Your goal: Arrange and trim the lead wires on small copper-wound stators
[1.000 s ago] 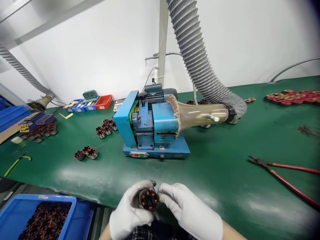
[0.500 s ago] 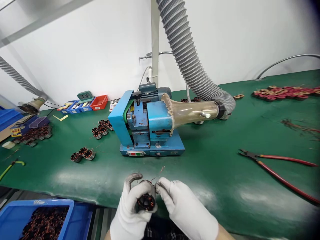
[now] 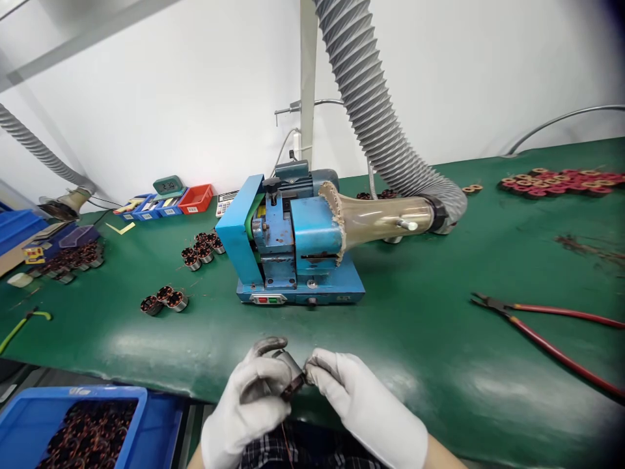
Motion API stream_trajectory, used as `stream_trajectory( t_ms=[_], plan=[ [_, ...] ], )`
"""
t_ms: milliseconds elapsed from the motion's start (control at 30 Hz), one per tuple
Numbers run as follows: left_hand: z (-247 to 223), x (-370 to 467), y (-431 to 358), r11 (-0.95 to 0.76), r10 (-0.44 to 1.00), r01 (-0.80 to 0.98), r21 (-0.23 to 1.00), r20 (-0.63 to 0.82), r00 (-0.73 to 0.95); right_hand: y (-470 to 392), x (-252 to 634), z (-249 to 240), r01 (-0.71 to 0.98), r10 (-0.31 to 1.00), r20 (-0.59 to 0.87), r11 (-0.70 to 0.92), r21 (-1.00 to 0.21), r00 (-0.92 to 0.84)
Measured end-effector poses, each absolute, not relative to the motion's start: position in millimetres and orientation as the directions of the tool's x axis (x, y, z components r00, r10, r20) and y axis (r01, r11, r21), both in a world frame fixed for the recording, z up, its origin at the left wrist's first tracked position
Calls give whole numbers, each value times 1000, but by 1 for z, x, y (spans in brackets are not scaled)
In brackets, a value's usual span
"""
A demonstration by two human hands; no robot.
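A motor stator [image 3: 291,366] with a silvery metal side is held over the bench's front edge by my left hand [image 3: 247,397], which wears a white glove. The thumb and fingers wrap round it, and its wound end is turned mostly out of sight. My right hand [image 3: 359,400], also gloved, pinches at the stator's right edge. What lies between those fingertips is too small to make out. A thin copper-coloured wire [image 3: 287,443] hangs below my left hand.
A blue machine [image 3: 317,228] with a hose [image 3: 371,98] stands ahead. Stators [image 3: 176,300] sit in groups to its left. Red-handled cutters [image 3: 541,339] lie at right. A blue bin [image 3: 141,417] holds many wound parts at lower left. Red ring parts [image 3: 551,182] lie at far right.
My left hand has tilted the stator, so its copper-wound end no longer faces me and its metal side shows. My right fingertips stay at its edge. The view has shifted slightly.
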State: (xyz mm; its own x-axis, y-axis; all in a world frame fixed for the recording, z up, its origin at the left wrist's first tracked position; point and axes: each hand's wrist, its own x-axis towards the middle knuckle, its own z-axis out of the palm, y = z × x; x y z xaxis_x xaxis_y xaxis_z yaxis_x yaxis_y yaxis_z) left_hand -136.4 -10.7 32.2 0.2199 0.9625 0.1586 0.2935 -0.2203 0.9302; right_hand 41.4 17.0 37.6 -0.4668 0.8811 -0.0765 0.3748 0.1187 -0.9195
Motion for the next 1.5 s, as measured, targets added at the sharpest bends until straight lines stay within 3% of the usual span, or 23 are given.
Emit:
stream_trajectory(
  t_ms=[100,200,267,367,433,500,533,567,633,700,767,833,900,967,1067,1200,1300,1367,1433,1500],
  plan=[
    [36,-135,-13,-422,904,512,748,390,175,18,42,40,392,875,-51,163,-905,-481],
    [30,-134,-15,-417,893,689,592,409,189,19,42,38,332,866,-23,167,-928,-500],
    [24,-134,-15,-410,901,679,608,384,201,17,42,34,397,886,-12,196,-897,-464],
    [16,-130,-16,-333,941,555,762,304,147,13,39,27,572,928,24,250,-782,-373],
    [11,-127,-18,-231,970,520,822,238,54,13,36,22,558,935,24,232,-796,-354],
    [6,-126,-20,-208,966,572,794,259,-8,17,33,16,363,903,-84,82,-928,-420],
    [3,-127,-20,-228,955,629,743,296,-4,21,32,12,215,855,-171,-72,-974,-489],
    [-1,-128,-21,-252,944,689,679,329,21,25,31,6,68,782,-251,-259,-963,-570],
    [-10,-132,-18,-320,923,764,561,366,118,35,28,-6,-96,613,-349,-574,-813,-709],
    [-20,-136,-14,-340,921,787,515,351,168,45,27,-14,-62,525,-404,-663,-746,-749],
    [-27,-138,-8,-282,948,794,538,281,147,53,27,-15,138,562,-420,-475,-869,-712],
    [-30,-139,-4,-175,979,797,578,187,80,59,27,-8,408,661,-306,1,-913,-685],
    [-29,-138,-2,-92,992,795,600,127,19,62,29,2,570,656,-171,462,-679,-735],
    [-27,-137,-3,-45,994,797,603,104,-23,66,34,10,591,587,-174,657,-468,-790],
    [-27,-138,-3,-4,996,798,602,74,-51,76,50,9,589,539,-251,665,-460,-804],
    [-37,-143,-6,-38,984,805,591,161,-72,89,84,4,673,622,-325,474,-568,-713],
    [-38,-145,-15,-55,952,815,577,276,-132,81,94,11,655,733,-264,312,-688,-627],
    [-29,-142,-27,-49,901,824,565,381,-207,67,86,20,584,749,-195,297,-756,-633],
    [-15,-134,-38,-178,831,845,504,536,-145,53,69,27,515,711,-125,365,-775,-692],
    [-2,-124,-42,-404,773,821,404,630,71,45,49,27,492,651,-94,465,-736,-754]
  ],
)
